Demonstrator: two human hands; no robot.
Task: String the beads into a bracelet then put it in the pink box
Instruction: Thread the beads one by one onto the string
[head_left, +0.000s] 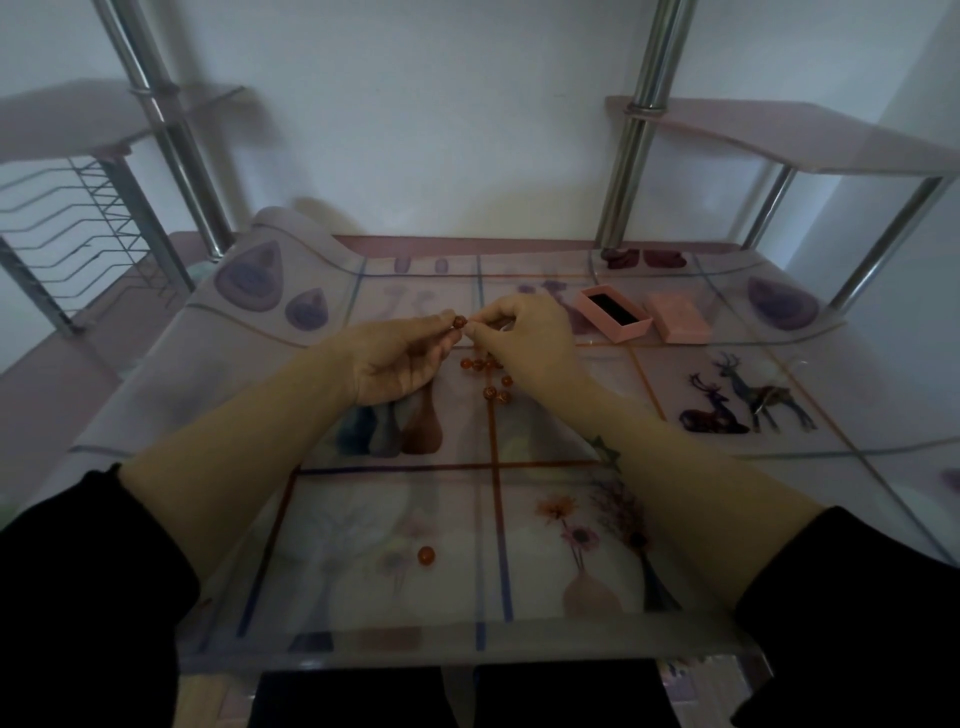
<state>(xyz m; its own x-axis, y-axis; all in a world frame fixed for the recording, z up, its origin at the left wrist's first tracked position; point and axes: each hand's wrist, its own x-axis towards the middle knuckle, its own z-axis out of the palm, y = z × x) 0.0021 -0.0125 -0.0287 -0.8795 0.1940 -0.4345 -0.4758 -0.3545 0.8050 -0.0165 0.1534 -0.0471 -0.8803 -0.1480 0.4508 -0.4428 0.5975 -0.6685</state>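
Note:
My left hand (400, 358) pinches one orange-brown bead (459, 322) between thumb and fingertip, raised above the table. My right hand (524, 343) faces it, fingertips pinched right beside the bead; the string is too thin to make out. Several loose orange beads (488, 374) lie on the table under and between my hands. One more bead (426, 556) sits alone near the front. The open pink box (613, 312) with a dark lining stands to the right of my right hand, its pink lid (680, 317) beside it.
The glass table (519, 639) has a printed mat with vases, flowers and deer. Chrome posts (628, 156) rise at the back left and right, carrying pink shelves. A wire rack (78, 218) stands at far left. The wall is close behind.

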